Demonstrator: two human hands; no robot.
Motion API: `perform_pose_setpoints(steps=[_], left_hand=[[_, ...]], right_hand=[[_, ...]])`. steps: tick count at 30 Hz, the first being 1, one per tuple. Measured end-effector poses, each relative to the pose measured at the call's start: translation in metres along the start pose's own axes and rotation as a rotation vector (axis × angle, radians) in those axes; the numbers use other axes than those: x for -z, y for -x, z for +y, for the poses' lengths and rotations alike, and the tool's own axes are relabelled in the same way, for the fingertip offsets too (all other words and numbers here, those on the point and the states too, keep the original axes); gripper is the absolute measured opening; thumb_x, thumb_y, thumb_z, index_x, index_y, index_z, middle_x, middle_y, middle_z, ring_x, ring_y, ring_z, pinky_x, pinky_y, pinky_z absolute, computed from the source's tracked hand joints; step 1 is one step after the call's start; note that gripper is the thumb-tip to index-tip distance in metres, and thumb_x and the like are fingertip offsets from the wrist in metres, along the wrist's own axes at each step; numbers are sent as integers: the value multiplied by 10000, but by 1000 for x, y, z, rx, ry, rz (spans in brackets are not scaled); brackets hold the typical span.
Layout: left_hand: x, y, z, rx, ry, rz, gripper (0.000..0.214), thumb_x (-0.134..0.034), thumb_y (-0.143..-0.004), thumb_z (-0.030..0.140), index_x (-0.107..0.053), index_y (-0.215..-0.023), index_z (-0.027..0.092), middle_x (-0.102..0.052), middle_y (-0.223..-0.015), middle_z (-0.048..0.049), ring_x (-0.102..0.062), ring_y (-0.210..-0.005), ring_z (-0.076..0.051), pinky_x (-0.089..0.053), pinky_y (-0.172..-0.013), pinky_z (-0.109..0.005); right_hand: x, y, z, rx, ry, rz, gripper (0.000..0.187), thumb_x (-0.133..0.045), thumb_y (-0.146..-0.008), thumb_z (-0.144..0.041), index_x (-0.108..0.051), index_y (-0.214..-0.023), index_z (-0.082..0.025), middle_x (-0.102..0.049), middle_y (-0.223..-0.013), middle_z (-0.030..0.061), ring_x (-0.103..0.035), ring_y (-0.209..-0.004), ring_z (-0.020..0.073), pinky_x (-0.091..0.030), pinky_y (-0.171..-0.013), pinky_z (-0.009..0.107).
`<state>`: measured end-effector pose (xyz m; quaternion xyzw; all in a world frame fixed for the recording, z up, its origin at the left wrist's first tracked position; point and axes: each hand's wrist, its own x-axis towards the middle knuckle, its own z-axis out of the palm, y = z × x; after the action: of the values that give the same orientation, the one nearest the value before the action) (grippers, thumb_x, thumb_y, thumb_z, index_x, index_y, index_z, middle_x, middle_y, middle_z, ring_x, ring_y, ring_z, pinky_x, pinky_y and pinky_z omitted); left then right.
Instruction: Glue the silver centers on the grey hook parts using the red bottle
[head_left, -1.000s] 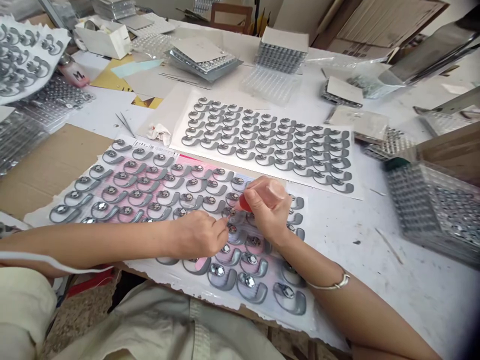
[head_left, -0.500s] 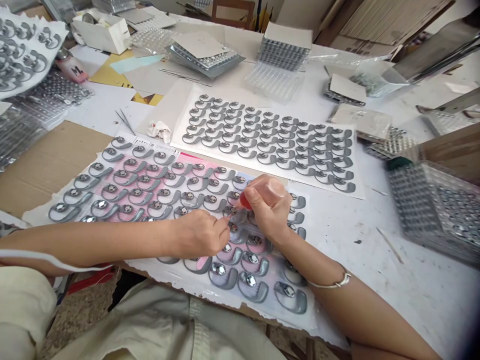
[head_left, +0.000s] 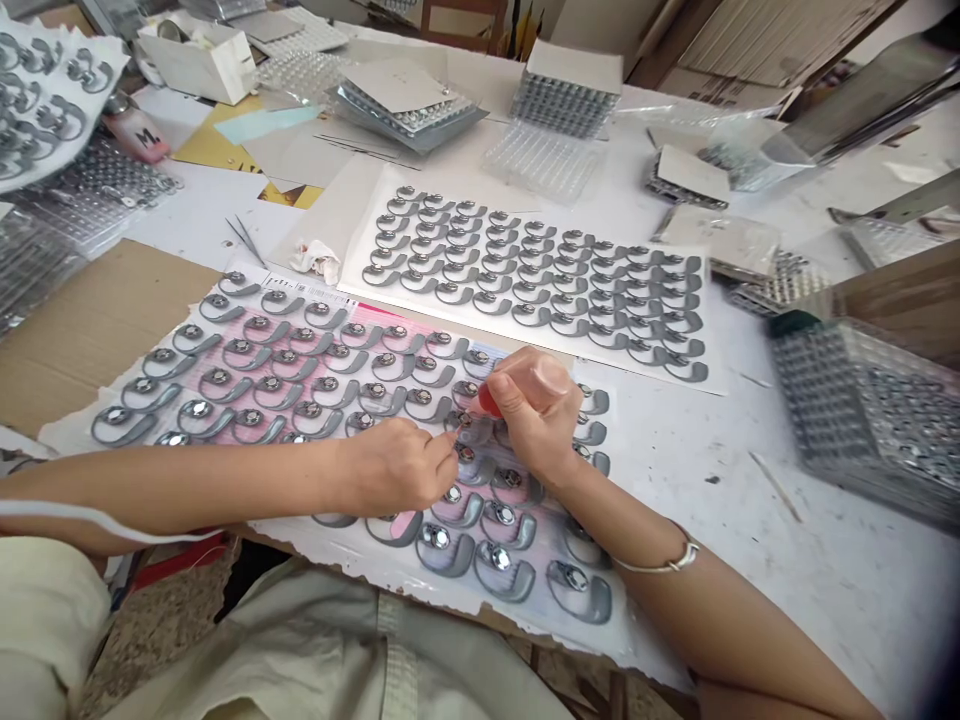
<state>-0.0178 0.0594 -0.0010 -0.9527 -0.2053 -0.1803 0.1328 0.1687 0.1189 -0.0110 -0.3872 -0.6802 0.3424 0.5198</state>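
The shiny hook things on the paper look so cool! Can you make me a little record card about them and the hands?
Left hand: fingertips close to a small shiny stud
Right hand: pinches a small red object
Under the hands: grey hook-shaped pieces on a paper sheet
Right wrist: thin metal bracelet
Nearby: tweezers, clear plastic tray

Both forearms and hands are bare: the left hand [head_left: 397, 465] and right hand [head_left: 536, 420] carry no gloves. A thin silver bangle [head_left: 656, 566] with a small raised clasp encircles the right wrist. A narrow white strip [head_left: 97, 523] runs along the underside of the left forearm; its nature cannot be determined. Near the lower edge, a loose cream garment [head_left: 300, 650] shows a stitched vertical band [head_left: 397, 650].
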Motion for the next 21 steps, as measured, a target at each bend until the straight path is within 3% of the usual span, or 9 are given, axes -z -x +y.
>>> perform_pose_setpoints(steps=[11, 21], left_hand=[[-1, 0, -1, 14, 8, 30, 153, -487, -841, 39, -636, -837, 71, -703, -858, -167, -657, -592, -182, -554, -494, -280], [0, 0, -1, 0, 15, 0, 154, -484, -858, 47, -638, -862, 66, -705, -885, -180, -663, -601, -182, -559, -493, -279]], right_hand=[[-1, -1, -5, -34, -62, 2, 250, -636, -859, -342, -563, -685, -179, -585, -584, -14, -550, -531, 123, -447, -543, 283], [-1, -1, -4, 10, 23, 24, 295, -636, -847, -407, -553, -673, -184, -565, -640, 2, -543, -580, 131, -450, -567, 296]])
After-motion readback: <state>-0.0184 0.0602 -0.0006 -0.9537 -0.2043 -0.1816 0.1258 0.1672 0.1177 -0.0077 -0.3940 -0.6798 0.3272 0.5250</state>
